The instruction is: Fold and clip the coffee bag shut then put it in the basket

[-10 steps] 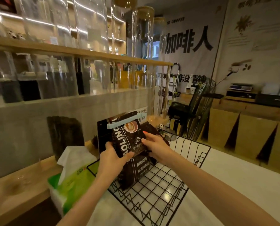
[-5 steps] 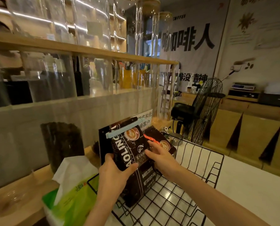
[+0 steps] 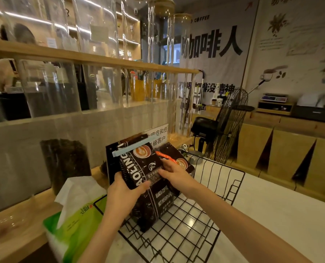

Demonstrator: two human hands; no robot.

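Note:
A black coffee bag point(image 3: 150, 198) with white lettering stands upright inside the black wire basket point(image 3: 224, 188), its folded top held by a light blue clip point(image 3: 131, 149). My left hand point(image 3: 123, 188) grips the bag's left side, thumb across the front. My right hand point(image 3: 174, 172) holds its right edge. Behind it in the basket leans a second black coffee bag point(image 3: 178, 158) with an orange clip point(image 3: 165, 157). The first bag's bottom rests on the basket's wire floor.
A green tissue pack point(image 3: 72, 228) sits just left of the basket on the white counter point(image 3: 271, 215). A dark notebook point(image 3: 110, 164) stands behind the bags against a clear screen. A black fan point(image 3: 228, 126) stands at the far right of the counter.
Both hands and the blue-clipped bag have stayed in nearly the same grip; the bag has settled a little lower into the basket while my view shifted slightly.

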